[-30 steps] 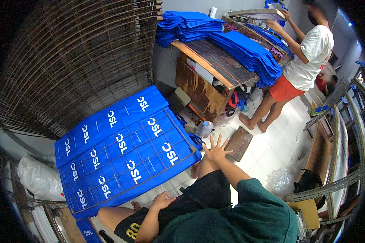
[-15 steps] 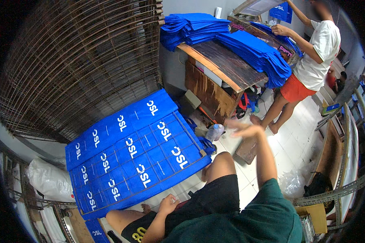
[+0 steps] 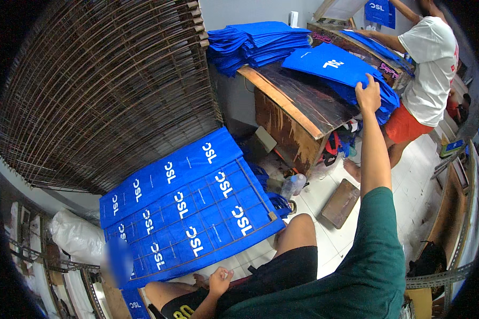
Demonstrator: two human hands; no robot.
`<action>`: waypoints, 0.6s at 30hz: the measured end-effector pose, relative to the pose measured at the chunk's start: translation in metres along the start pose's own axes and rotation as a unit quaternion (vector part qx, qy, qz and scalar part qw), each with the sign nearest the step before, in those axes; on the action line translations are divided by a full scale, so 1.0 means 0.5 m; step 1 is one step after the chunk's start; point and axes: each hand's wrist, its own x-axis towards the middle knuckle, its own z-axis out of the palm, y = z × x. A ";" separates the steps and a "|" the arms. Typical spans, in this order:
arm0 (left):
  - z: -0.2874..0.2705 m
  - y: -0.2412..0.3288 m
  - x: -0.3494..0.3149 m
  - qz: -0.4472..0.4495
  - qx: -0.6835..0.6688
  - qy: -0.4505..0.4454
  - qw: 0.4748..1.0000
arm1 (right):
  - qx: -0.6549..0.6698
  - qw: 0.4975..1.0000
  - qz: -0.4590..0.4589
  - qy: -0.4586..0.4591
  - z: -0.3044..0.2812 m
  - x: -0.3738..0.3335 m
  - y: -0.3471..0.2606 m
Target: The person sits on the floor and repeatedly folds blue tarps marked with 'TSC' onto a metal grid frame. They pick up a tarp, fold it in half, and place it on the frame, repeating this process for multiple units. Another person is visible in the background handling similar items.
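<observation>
My right arm reaches out to the far right, and my right hand (image 3: 368,94) closes its fingers on the near right edge of a blue fabric sheet (image 3: 308,59) with a white print. That sheet lies on top of a stack of blue sheets (image 3: 387,103) on the dark wooden table (image 3: 303,95). My left hand (image 3: 220,279) rests on my lap, its fingers curled in with nothing visible in them. Before me, rows of printed blue sheets (image 3: 183,226) are spread on a low wire rack (image 3: 272,216).
Tall stacked wire racks (image 3: 117,90) rise at the left. Another blue pile (image 3: 271,42) is on the table's far end. A co-worker (image 3: 428,58) stands at the table, right. A brown block (image 3: 339,203) and a plastic bottle (image 3: 292,185) are on the floor.
My right hand has gone from above the floor up to the table stack and taken hold of the top sheet's edge, whose print now shows. My left hand stays on my lap.
</observation>
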 end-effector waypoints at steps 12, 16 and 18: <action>0.019 0.086 0.013 0.046 -0.022 -0.026 0.998 | 0.516 0.840 0.160 -0.042 0.152 0.057 0.069; -0.001 0.188 0.057 0.125 -0.122 -0.145 0.974 | 0.528 0.834 0.058 -0.150 0.109 0.119 0.049; -0.016 0.246 0.079 0.154 -0.196 -0.197 0.948 | 0.476 0.853 -0.053 -0.209 0.077 0.150 0.055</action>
